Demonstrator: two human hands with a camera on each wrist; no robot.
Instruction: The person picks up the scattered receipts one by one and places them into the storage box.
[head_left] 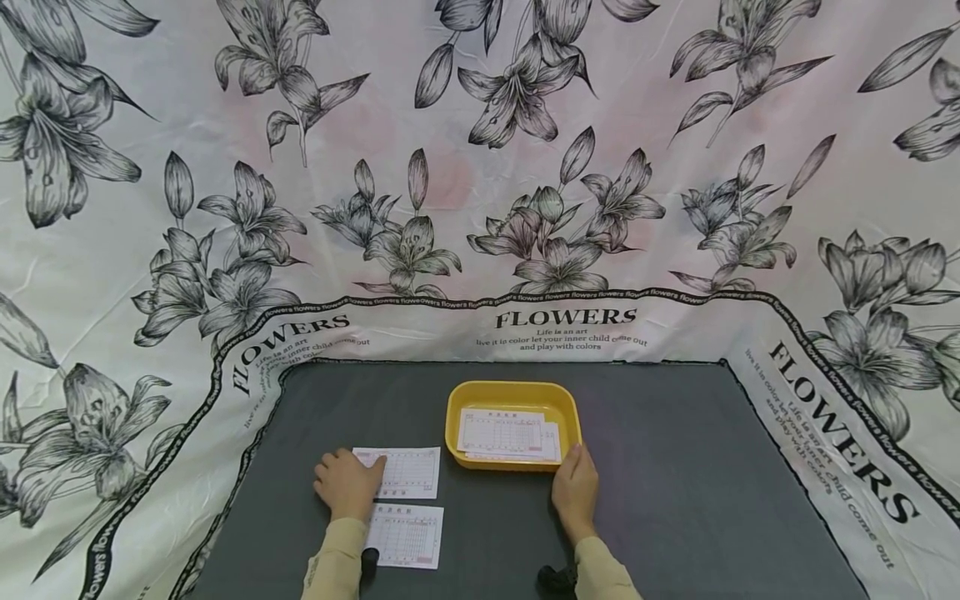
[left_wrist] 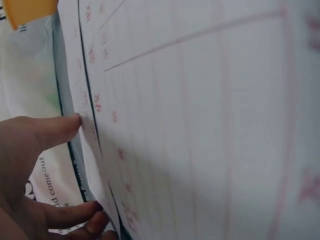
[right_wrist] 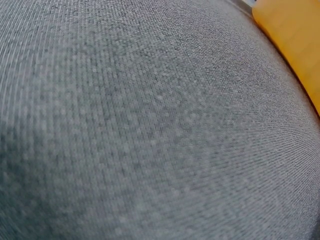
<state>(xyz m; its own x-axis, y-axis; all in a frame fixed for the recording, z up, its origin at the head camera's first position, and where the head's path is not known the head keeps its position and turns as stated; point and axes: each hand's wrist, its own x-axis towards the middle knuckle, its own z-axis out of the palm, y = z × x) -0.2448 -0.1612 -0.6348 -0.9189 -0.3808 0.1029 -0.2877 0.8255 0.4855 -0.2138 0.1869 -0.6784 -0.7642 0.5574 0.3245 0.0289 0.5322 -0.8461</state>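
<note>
My left hand (head_left: 348, 487) holds the left part of a white printed form slip (head_left: 412, 473) on the grey table. Its thumb (left_wrist: 62, 131) lies at the slip's edge, while the other fingers (left_wrist: 70, 215) curl by a corner in the left wrist view. A second printed slip (head_left: 408, 537) lies just below, partly under the left wrist. To the right is a shallow yellow tray (head_left: 513, 392) with a few similar slips (head_left: 498, 433) inside. My right hand (head_left: 576, 492) grips the tray's near right corner, thumb on the rim; its other fingers are mostly hidden.
The grey tabletop (head_left: 675, 483) stretches right of the tray. A white cloth (head_left: 420, 333) printed with black lilies and "FLOWERS" text surrounds the table and rises behind it. Dark objects (head_left: 557, 581) sit at both wrists.
</note>
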